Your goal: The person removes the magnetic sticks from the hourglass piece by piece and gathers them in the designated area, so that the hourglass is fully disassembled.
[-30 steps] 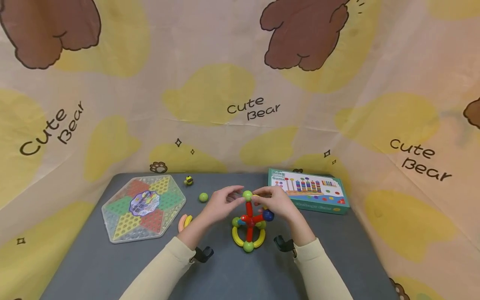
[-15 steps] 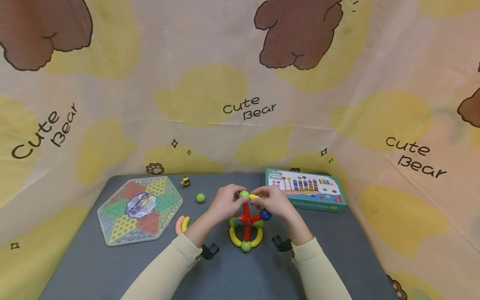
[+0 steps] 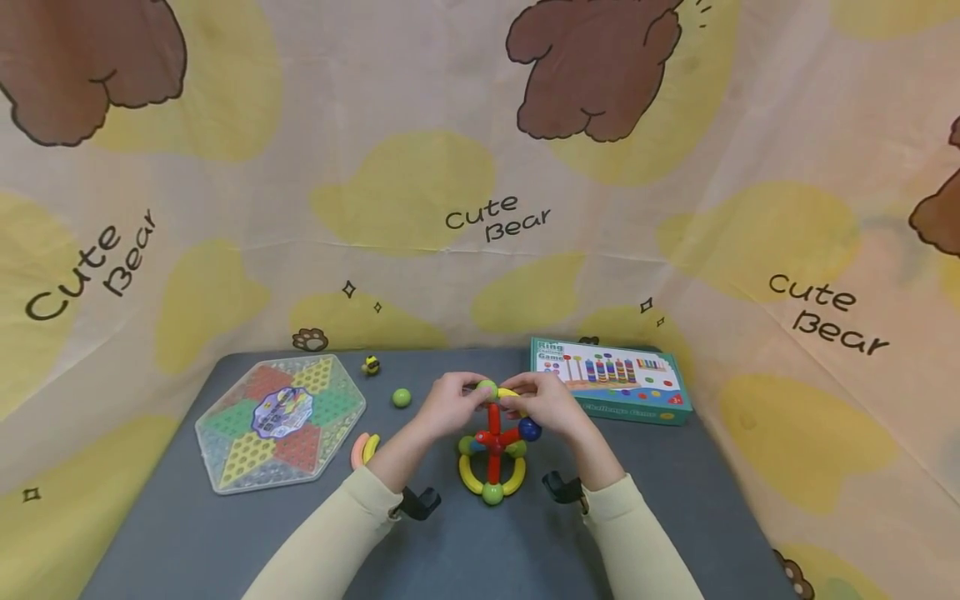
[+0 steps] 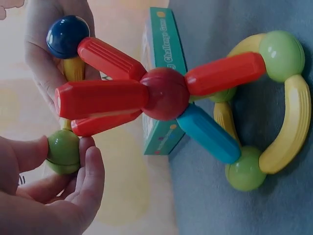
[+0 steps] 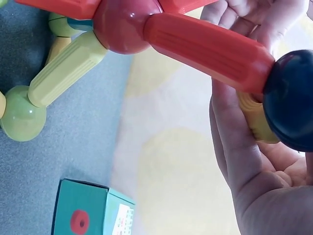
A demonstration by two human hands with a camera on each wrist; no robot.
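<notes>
A toy frame of rods and balls stands on the table, with a red ball (image 4: 165, 94) at its centre and a ring of curved yellow rods and green balls as its base. At its top, my left hand (image 3: 447, 406) pinches a green ball (image 4: 63, 152) between thumb and fingers. My right hand (image 3: 553, 406) holds a curved yellow rod (image 3: 507, 392) whose one end meets that green ball. The rod's other end is at a dark blue ball (image 5: 296, 100) on the tip of a red rod (image 5: 210, 51). Fingers hide part of the yellow rod.
To the left lies a hexagonal Chinese checkers board (image 3: 315, 450). A loose green ball (image 3: 401, 397), a small bee figure (image 3: 371, 365) and pink and yellow curved rods (image 3: 360, 450) lie near my left arm. A Ring Game box (image 3: 637, 408) sits at the back right.
My left fingers have closed in on the top green ball. The curved yellow rod, mostly covered by my right hand before, now shows reaching that ball. The head view has shifted slightly.
</notes>
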